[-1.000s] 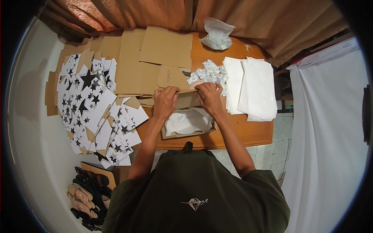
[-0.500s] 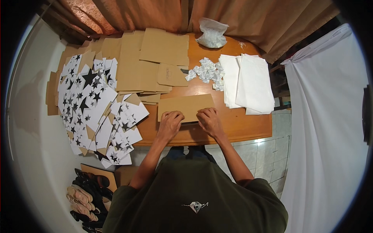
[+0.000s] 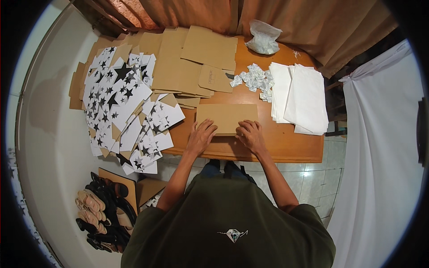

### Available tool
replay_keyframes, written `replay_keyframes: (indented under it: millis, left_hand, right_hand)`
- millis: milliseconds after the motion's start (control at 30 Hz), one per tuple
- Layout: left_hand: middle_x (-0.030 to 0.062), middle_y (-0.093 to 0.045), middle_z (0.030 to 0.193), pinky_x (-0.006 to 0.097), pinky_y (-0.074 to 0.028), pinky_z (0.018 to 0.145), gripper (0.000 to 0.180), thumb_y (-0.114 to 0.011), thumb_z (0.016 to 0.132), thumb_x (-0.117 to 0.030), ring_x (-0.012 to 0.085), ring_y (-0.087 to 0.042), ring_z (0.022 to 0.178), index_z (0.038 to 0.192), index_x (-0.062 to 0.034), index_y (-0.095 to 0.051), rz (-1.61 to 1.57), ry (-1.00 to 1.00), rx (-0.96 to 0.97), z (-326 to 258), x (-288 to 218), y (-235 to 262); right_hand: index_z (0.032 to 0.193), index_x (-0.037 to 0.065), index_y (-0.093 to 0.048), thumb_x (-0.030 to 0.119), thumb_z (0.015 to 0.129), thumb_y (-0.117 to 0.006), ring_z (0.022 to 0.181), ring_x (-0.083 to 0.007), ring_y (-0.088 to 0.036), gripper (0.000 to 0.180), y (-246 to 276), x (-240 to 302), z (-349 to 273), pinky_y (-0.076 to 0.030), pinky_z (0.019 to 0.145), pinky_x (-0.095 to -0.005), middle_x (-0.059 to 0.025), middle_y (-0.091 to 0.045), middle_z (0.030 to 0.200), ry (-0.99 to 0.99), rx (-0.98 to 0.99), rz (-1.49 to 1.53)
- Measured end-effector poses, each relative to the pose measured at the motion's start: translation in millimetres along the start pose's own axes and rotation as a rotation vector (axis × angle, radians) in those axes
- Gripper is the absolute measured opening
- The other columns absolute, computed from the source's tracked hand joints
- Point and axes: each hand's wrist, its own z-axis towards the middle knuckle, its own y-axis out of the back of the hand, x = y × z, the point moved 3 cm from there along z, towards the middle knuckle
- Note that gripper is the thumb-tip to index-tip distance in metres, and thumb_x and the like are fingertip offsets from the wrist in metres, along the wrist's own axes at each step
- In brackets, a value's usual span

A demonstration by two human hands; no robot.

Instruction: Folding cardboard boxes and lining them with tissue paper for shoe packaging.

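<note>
A plain brown cardboard box (image 3: 227, 116) lies near the front edge of the wooden table, its flat top and a narrow front side showing. My left hand (image 3: 202, 136) holds its near left corner, fingers curled over the top edge. At the near right corner, my right hand (image 3: 251, 136) grips the box in the same way. Both thumbs are mostly hidden. Just behind the box on the left is a stack of flat brown cardboard blanks (image 3: 172, 67).
White star-printed cardboard pieces (image 3: 120, 98) pile up on the left. Small white packets (image 3: 255, 77), a clear plastic bag (image 3: 262, 38) and white paper sheets (image 3: 306, 98) lie at the right. Shoes (image 3: 100, 205) stand on the lower left; a white cloth (image 3: 371, 156) hangs at right.
The whole view has shifted, so the table appears farther right. The box's near edge has settled lower and its front side now shows. Both hands stay at its near corners, fingers slightly more spread.
</note>
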Motion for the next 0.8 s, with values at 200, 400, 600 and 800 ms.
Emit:
replay_keyframes:
  millis: [200,400,600,800]
  left_hand:
    - [0.0078,-0.061,0.130,0.054,-0.032,0.110,0.029,-0.069,0.091,-0.015,0.0272,-0.051,0.133,0.119,-0.0126,-0.066,-0.024,0.031,-0.162,9,-48,-18]
    - [0.0083,-0.062,0.126,0.049,-0.036,0.106,0.027,-0.068,0.088,-0.009,0.0269,-0.054,0.128,0.115,-0.0112,-0.067,0.114,-0.001,-0.207,20,-91,-24]
    - [0.0089,-0.065,0.120,0.049,-0.039,0.104,0.026,-0.066,0.084,-0.001,0.0275,-0.057,0.124,0.109,-0.0083,-0.068,0.075,-0.012,-0.197,13,-86,-36]
    - [0.0090,-0.065,0.123,0.050,-0.036,0.107,0.028,-0.068,0.084,-0.005,0.0273,-0.057,0.126,0.112,-0.0092,-0.070,0.096,-0.013,-0.209,7,-63,-33]
  right_hand:
    - [0.108,0.014,-0.065,0.016,0.080,-0.074,0.120,-0.0255,-0.057,0.029,21,-30,-24,-0.039,0.104,-0.0499,-0.0044,-0.064,0.122,0.089,-0.063,0.034]
    - [0.106,0.011,-0.066,0.005,0.079,-0.068,0.117,-0.0252,-0.059,0.027,48,-47,-36,-0.041,0.102,-0.0480,-0.0056,-0.066,0.118,0.164,-0.137,-0.009]
    - [0.097,0.010,-0.068,0.007,0.076,-0.071,0.111,-0.0248,-0.061,0.021,42,-44,-37,-0.043,0.099,-0.0460,-0.0051,-0.067,0.112,0.209,-0.123,0.032]
    - [0.096,0.009,-0.069,0.012,0.081,-0.075,0.111,-0.0245,-0.063,0.016,23,-35,-23,-0.043,0.099,-0.0441,-0.0038,-0.069,0.110,0.199,-0.133,0.009]
